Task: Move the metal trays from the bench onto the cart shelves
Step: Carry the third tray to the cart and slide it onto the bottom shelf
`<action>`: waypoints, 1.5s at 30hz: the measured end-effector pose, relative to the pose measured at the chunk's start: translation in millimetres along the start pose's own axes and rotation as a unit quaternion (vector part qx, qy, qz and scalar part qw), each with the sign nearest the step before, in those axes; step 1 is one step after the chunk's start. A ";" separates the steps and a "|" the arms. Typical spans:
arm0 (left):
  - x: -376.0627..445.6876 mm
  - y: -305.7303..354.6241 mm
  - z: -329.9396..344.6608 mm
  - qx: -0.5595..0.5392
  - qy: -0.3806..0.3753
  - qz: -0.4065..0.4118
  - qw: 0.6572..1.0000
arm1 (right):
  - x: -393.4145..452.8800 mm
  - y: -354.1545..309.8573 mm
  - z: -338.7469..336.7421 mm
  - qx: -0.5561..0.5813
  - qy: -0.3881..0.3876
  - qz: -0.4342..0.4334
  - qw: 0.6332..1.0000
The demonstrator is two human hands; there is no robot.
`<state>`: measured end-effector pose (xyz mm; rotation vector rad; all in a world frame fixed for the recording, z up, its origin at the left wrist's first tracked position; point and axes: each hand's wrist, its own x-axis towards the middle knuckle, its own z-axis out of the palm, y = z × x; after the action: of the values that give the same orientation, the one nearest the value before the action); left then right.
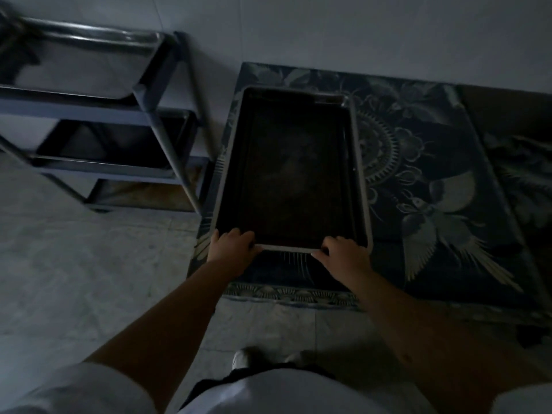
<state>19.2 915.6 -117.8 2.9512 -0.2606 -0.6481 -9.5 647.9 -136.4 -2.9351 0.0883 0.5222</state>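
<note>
Though dimness hides its floor, the tray (360, 162) is gripped at its near rim by left hand (230, 246) and right hand (343, 253).

Short white sleeves (89, 386), bare forearms, seemingly a light shoe (246, 357).

Both bare forearms are extended forward and down. Left hand (231, 245) and right hand (343, 252) are curled over the near rim of the dark rectangular metal tray (292, 174); thumbs apparently tucked underneath, dim view.
</note>
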 end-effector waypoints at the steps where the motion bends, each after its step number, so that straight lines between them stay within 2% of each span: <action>1: -7.1 0.0 3.9 -0.003 0.001 0.005 1.000 | -7.5 1.7 1.6 0.005 -0.015 -0.007 1.000; 7: -49.5 -12.1 38.5 -0.012 0.000 0.048 0.999 | -55.3 1.9 14.3 0.022 -0.064 0.001 0.998; 11: -67.6 -21.9 55.6 -0.016 -0.003 0.058 0.998 | -81.2 1.1 25.7 0.055 -0.060 0.001 0.997; 16: -63.5 -23.2 44.7 -0.038 -0.078 0.036 0.996 | -80.8 -2.5 21.5 0.085 -0.119 0.022 0.989; 18: -51.3 -20.5 30.1 -0.081 -0.067 0.027 0.994 | -67.2 0.5 9.1 0.088 -0.148 0.019 0.985; 20: -31.2 -22.3 9.7 -0.091 0.000 0.039 0.995 | -46.0 7.1 -5.8 0.133 -0.101 0.009 0.986; 22: -5.4 -27.5 -13.9 -0.101 0.056 0.030 0.993 | -18.2 16.0 -19.5 0.173 -0.002 0.020 0.985; 25: 33.7 -38.0 -40.4 -0.162 0.085 -0.054 0.982 | 30.9 31.8 -36.1 0.178 0.103 0.099 0.974; 29: 82.0 -51.1 -56.6 -0.290 0.082 -0.139 0.943 | 92.2 50.5 -55.1 0.294 0.076 0.208 0.930; 33: 119.3 -56.6 -63.7 -0.441 0.076 -0.213 0.869 | 135.9 60.2 -68.5 0.392 0.115 0.271 0.872; 35: 129.8 -57.6 -61.7 -0.460 0.075 -0.242 0.851 | 149.1 67.8 -69.8 0.452 0.115 0.296 0.833; 38: 136.7 -58.8 -57.5 -0.475 0.067 -0.265 0.836 | 155.7 78.6 -69.6 0.582 0.016 0.342 0.738; 39: 137.3 -60.0 -56.6 -0.482 0.070 -0.270 0.831 | 155.9 80.8 -69.6 0.605 -0.023 0.347 0.716; 41: 133.3 -61.9 -55.1 -0.490 0.077 -0.280 0.822 | 155.5 81.5 -69.7 0.622 -0.051 0.341 0.703; 45: 99.2 -68.5 -50.0 -0.518 0.092 -0.269 0.807 | 139.2 64.0 -72.4 0.627 -0.013 0.306 0.716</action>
<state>138.8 967.4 -122.6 1.9328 0.7438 -0.3424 139.9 568.5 -127.1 -1.4752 0.9887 0.3290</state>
